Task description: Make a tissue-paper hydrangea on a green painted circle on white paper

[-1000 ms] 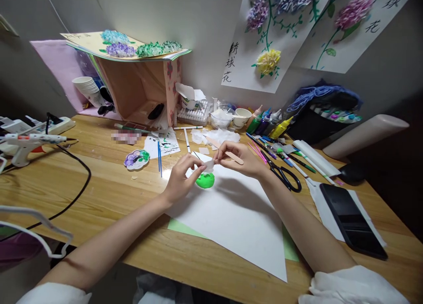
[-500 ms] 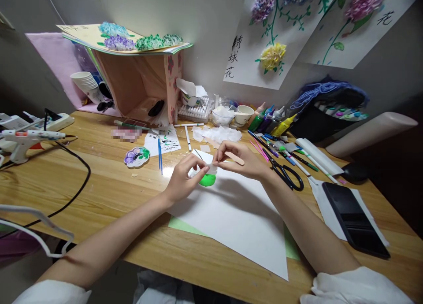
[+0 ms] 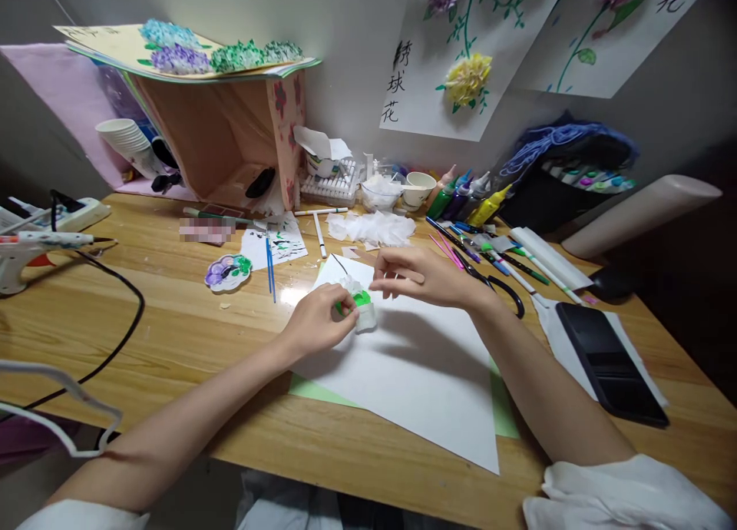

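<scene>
My left hand (image 3: 319, 317) pinches a small square of thin white tissue paper (image 3: 366, 319) at the near edge of a bright green patch (image 3: 362, 298). That patch lies on a large white sheet of paper (image 3: 426, 376), with crumpled white tissue (image 3: 348, 284) at its far side. Above the sheet, to the right of the patch, hovers my right hand (image 3: 434, 275), fingers curled around a wooden craft stick (image 3: 417, 277). Only a short end of the stick shows; the fingers hide the rest.
Black scissors (image 3: 507, 293), pens and a phone (image 3: 610, 361) lie to the right. Behind the sheet are loose tissue pieces (image 3: 371, 228), a paper cup (image 3: 418, 190) and paint bottles (image 3: 469, 196). A paint palette (image 3: 228, 273) and a glue gun (image 3: 49, 242) are on the left.
The tissue square has come down from above the green patch to its near edge, now in my left hand alone. My right hand has drawn apart from the left.
</scene>
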`<state>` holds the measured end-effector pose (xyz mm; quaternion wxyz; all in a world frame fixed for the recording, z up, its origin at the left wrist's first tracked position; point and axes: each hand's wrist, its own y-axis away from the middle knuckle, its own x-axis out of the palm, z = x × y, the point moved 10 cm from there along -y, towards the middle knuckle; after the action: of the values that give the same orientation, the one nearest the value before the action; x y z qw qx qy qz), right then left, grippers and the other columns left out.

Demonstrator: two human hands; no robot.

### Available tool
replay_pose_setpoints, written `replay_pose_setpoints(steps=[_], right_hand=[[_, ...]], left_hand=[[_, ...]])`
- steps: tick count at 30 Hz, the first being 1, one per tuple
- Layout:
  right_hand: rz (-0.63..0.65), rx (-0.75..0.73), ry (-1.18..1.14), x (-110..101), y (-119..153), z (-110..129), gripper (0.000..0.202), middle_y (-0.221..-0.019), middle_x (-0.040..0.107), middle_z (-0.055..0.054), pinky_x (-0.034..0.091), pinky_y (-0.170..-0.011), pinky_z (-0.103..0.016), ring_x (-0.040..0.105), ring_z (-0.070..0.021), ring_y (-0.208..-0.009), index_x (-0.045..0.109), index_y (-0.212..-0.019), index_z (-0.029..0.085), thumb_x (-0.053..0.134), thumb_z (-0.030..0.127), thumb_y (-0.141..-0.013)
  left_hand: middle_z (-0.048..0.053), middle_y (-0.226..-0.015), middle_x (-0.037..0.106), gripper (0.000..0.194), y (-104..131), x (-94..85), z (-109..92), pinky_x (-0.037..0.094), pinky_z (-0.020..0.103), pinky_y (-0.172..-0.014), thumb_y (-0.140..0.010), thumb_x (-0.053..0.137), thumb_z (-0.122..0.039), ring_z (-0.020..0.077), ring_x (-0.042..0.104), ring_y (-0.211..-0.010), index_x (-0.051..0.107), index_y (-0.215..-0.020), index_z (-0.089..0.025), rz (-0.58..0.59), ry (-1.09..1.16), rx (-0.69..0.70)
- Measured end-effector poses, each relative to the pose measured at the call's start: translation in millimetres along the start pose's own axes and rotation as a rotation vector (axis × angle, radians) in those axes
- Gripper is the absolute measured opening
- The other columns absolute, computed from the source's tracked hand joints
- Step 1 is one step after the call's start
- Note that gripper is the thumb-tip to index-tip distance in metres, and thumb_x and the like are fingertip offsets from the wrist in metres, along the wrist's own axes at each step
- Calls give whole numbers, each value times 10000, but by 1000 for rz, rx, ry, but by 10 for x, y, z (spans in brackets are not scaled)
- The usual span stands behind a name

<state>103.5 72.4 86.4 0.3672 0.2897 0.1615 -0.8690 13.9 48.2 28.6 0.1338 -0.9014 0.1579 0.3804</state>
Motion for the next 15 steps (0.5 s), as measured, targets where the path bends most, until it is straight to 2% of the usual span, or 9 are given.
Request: replay_pose_setpoints(steps=[2, 5, 8, 11, 13, 15], right_hand=[[-13, 12, -116, -27, 11, -11, 347, -740, 586, -25, 421, -568, -227, 541, -98, -605, 577, -876, 152, 408, 453, -908], [-69, -28, -208, -101, 21, 6, 446, -701, 578, -22, 417, -553, -223, 539, -96, -594, 601, -904, 147, 298, 473, -939], [-131, -18, -223, -197, 37, -15, 458, -646, 591, -14, 396, -524, -216, 516, -76, -519, 608, -748, 144, 358, 486, -920], [-173, 28, -258, -289, 63, -62, 494, -596, 607, -17, 365, -448, -217, 480, -67, -427, 586, -635, 145, 402, 530, -885], [-199, 44, -300, -343, 84, -86, 509, -572, 607, -19, 350, -412, -219, 465, -72, -404, 573, -602, 151, 422, 563, -860], [-218, 55, -323, -382, 100, -108, 512, -553, 593, -17, 342, -399, -220, 455, -74, -399, 563, -585, 155, 440, 578, -844]], left_hand=[[15, -726, 599, 105, -5, -17, 74, 390, 285, -656, -769, 545, -238, 165, 531, -733, 568, -684, -181, -9, -62, -57], [19, -706, 586, 118, -10, -70, 76, 388, 294, -648, -769, 537, -236, 168, 519, -708, 549, -667, -178, -54, -125, -40], [26, -716, 573, 94, -11, -89, -62, 386, 301, -656, -783, 531, -224, 174, 502, -724, 563, -708, -176, -76, -147, 80], [29, -752, 572, 84, -34, -34, -267, 394, 306, -696, -799, 538, -230, 176, 490, -767, 599, -765, -183, -29, -104, 242], [32, -776, 570, 93, -96, -8, -317, 399, 310, -714, -801, 550, -247, 178, 486, -786, 617, -776, -187, -7, -83, 264], [35, -769, 563, 100, -201, -14, -278, 396, 321, -718, -786, 563, -256, 187, 484, -788, 624, -749, -185, -24, -114, 207]])
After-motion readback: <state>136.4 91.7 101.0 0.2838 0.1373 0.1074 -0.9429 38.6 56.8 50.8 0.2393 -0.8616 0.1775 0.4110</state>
